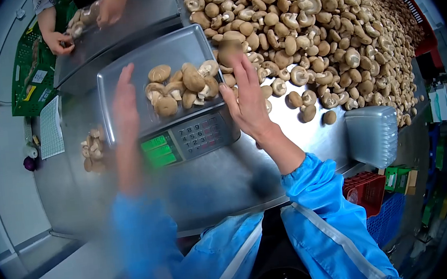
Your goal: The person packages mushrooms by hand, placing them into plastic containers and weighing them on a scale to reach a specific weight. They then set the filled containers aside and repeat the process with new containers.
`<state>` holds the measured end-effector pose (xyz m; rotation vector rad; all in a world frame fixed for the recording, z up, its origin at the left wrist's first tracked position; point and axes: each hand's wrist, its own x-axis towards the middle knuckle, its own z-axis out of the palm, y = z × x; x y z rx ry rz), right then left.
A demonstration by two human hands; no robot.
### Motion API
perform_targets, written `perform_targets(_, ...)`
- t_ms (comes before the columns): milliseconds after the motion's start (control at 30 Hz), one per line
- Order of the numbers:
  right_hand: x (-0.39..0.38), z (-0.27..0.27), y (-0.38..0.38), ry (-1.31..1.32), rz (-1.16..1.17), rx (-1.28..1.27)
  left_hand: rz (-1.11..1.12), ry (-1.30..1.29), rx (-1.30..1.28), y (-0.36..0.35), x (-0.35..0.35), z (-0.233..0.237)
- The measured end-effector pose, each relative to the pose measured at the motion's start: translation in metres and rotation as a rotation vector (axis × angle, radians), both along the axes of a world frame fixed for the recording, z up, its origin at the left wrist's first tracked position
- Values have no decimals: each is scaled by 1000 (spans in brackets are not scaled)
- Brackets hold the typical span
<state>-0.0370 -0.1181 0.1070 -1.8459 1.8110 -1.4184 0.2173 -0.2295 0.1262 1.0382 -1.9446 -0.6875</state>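
Observation:
A digital scale with a metal pan (141, 123) stands on the steel table, its green display (158, 151) lit. Several brown-capped mushrooms (193, 79) lie in a group on the pan's right side. My left hand (126, 108), smeared by motion, overlaps the pan's left part, its fingers stretched away from me. At the pan's right edge is my right hand (249, 102), fingers extended and thumb apart, close to the loose mushrooms. A blurred brown patch covers the area at its fingertips.
A large mushroom heap (327, 38) spreads at the upper right, a red crate (409, 3) behind it. Stacked clear plastic trays (372, 136) stand at right. A few mushrooms (93, 150) lie left of the scale. Another person's hands (110, 8) handle mushrooms beside a green crate (36, 68).

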Motion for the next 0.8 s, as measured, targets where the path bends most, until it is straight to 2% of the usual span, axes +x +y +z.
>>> perform_targets(133,10,10,-15,50,14,23,-57,-51,-55,-10,-21,-17)
perform_targets(233,25,-6,-27,110,49,120,-84,-194,-131,-7,-34,-36)
perform_targets(333,39,-21,-29,187,92,110,-30,-284,-155,5,-40,-39)
perform_targets(567,32,-24,-32,162,139,145,77,-304,-251,8,-47,-39)
perform_targets(633,28,-18,-28,41,163,158,99,-304,-245,10,-46,-39)
perform_targets(733,8,-11,-9,-6,151,121,99,-93,-208,15,-46,-32)
perform_targets(800,-17,-15,19,-2,94,88,171,-97,-224,27,-35,-26)
